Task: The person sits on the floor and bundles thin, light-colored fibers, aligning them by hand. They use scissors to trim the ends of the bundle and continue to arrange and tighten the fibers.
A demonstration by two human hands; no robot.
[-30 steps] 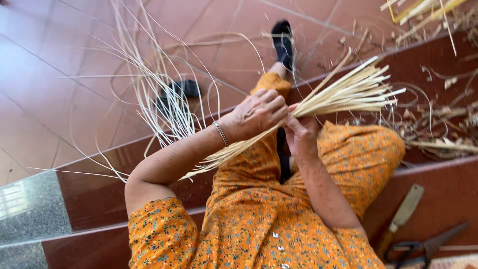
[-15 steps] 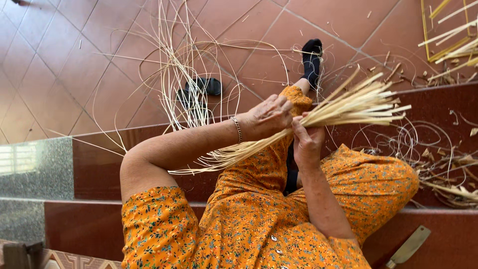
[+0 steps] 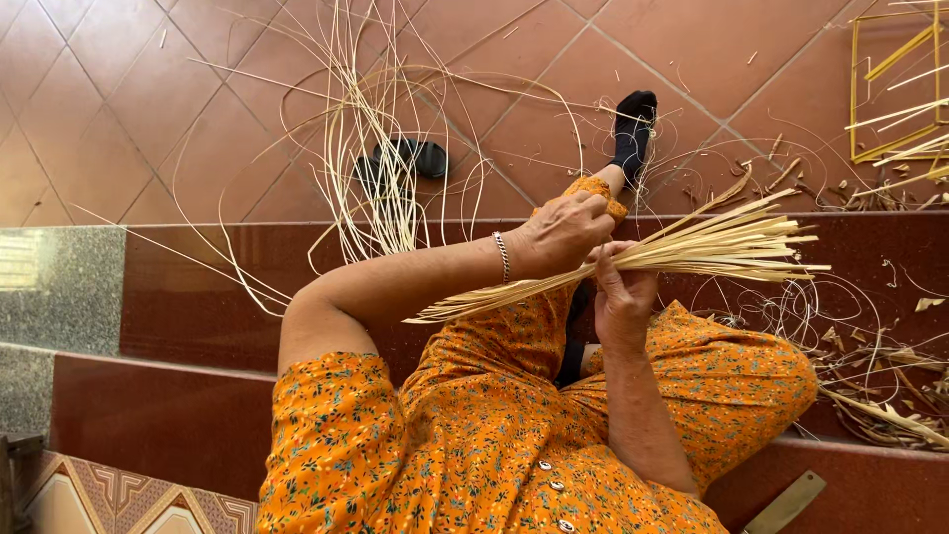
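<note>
A bundle of pale flat cane strips (image 3: pixel 692 247) lies slantwise across the middle of the view, its cut ends fanning out to the right. My left hand (image 3: pixel 561 233), with a beaded bracelet on the wrist, is closed over the bundle from above. Just beneath it, my right hand (image 3: pixel 623 297) grips the same bundle from below. Both hands are above my lap, which is covered by orange flowered cloth (image 3: pixel 514 435).
Long thin loose strips (image 3: pixel 371 148) curl over the tiled floor beyond a black sandal (image 3: pixel 410 158). My foot in a black sock (image 3: pixel 634 129) rests on the tiles. Shavings and curls (image 3: pixel 870 376) litter the red step at right. A yellow frame (image 3: pixel 895 84) lies top right, a flat blade (image 3: pixel 786 502) bottom right.
Both hands keep their grip on the bundle, which has tipped a little flatter. The view has shifted, so the blade and scissors at the lower right have mostly slipped out of sight.
</note>
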